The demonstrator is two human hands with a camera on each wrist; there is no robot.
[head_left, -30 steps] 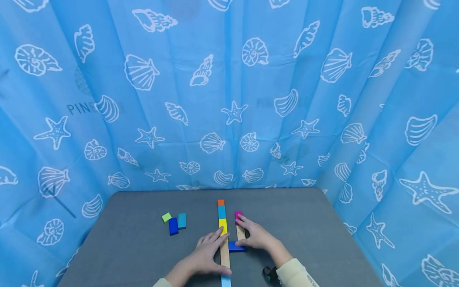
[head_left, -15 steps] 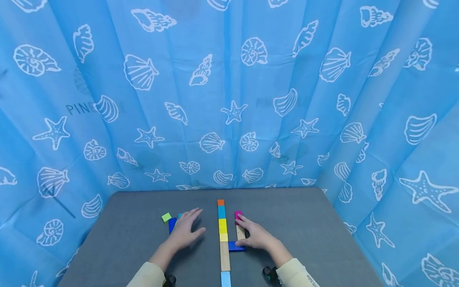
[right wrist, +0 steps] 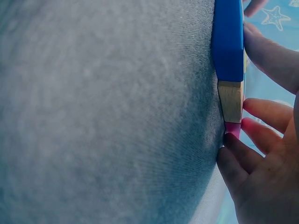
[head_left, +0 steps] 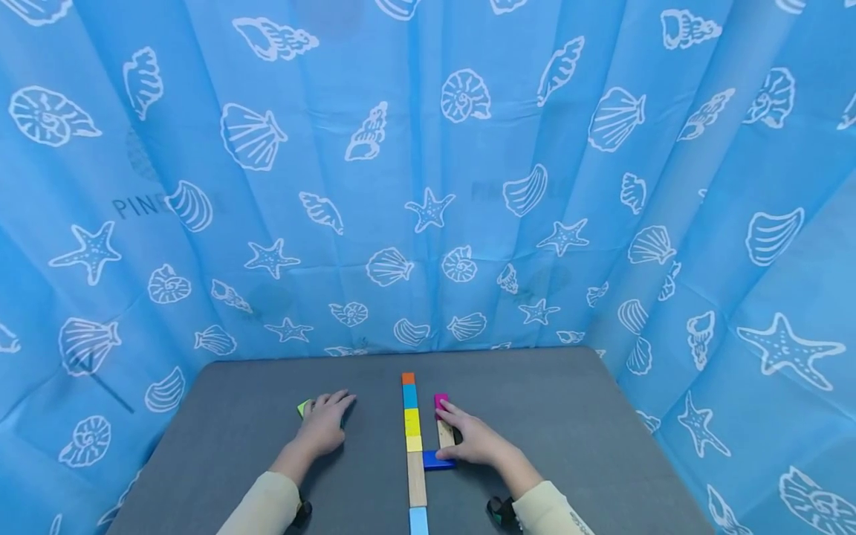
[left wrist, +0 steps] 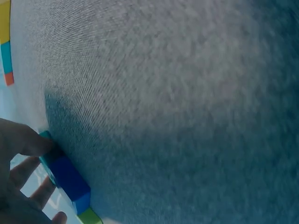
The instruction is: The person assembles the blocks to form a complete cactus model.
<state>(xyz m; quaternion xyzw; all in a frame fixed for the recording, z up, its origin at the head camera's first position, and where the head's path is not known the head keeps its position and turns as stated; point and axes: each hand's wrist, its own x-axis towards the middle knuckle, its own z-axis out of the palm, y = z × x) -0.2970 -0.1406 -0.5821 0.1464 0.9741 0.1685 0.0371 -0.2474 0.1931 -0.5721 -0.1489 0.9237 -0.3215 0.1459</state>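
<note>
My left hand (head_left: 319, 431) is at the loose blocks on the left. In the left wrist view its thumb lies on a teal block (left wrist: 45, 135), with fingers on the far side, pinching it. A dark blue block (left wrist: 71, 178) stands right beside that one, and a green block (left wrist: 89, 216) lies beyond. My right hand (head_left: 480, 440) rests on a joined group: fingertips touch the pink block (head_left: 441, 399) and the plain wooden block (head_left: 446, 435). Its thumb touches the blue block (head_left: 438, 461), which sits crosswise at the near end. The fingers are extended, not wrapped round anything.
A straight row runs up the middle of the grey table (head_left: 535, 394): orange block (head_left: 409, 378), teal, yellow, pale yellow, long wooden block (head_left: 416, 479) and light blue block (head_left: 418, 520). The crosswise blue block meets its right side. A shell-patterned blue curtain (head_left: 428, 171) surrounds the table.
My left hand has left the middle row and moved left to the loose blocks, where it now pinches the teal one. The right hand stays in place. The head view has shifted slightly.
</note>
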